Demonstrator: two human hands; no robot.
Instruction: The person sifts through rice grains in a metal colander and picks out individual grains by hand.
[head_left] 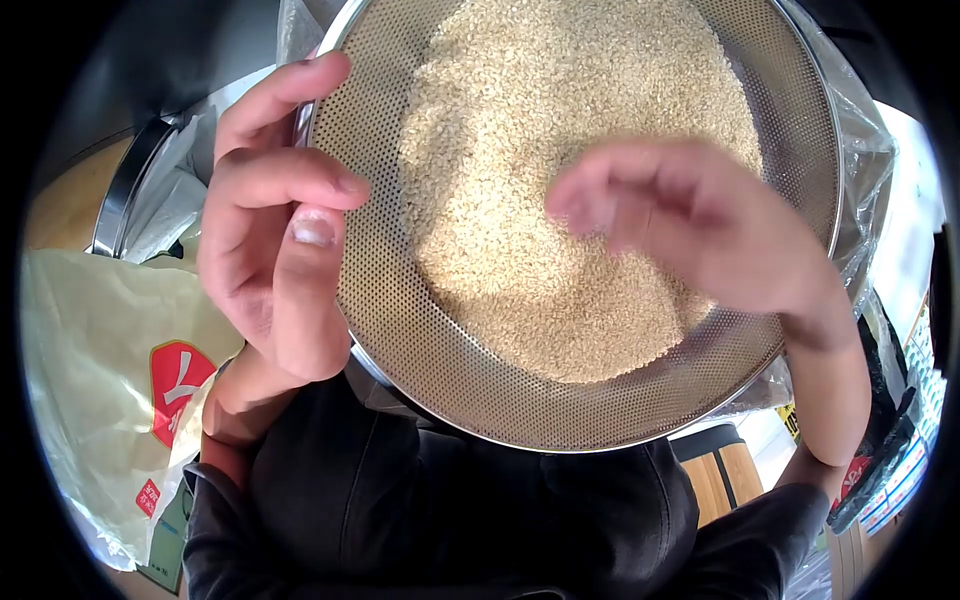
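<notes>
A round metal sieve [560, 425] with fine holes spans the middle of the head view, above my lap. Pale short-grain rice [500, 200] lies heaped in it. At the sieve's left rim is my left hand [275, 230], its thumb tip close against one bent finger, while another finger reaches apart over the rim. Whatever may be between thumb and finger is hidden or too small to name. Over the right part of the rice hovers my right hand [690, 220], fingers bent and smeared by motion. Whether it holds any grains cannot be seen.
Clear plastic sheeting [865, 160] shows around the sieve's right side. To the left lies a pale yellow bag [100, 330] with a red mark, below a metal-rimmed round container [130, 190]. Below the sieve at right is a wooden-slatted surface [735, 470]. A dark bag [880, 430] is at far right.
</notes>
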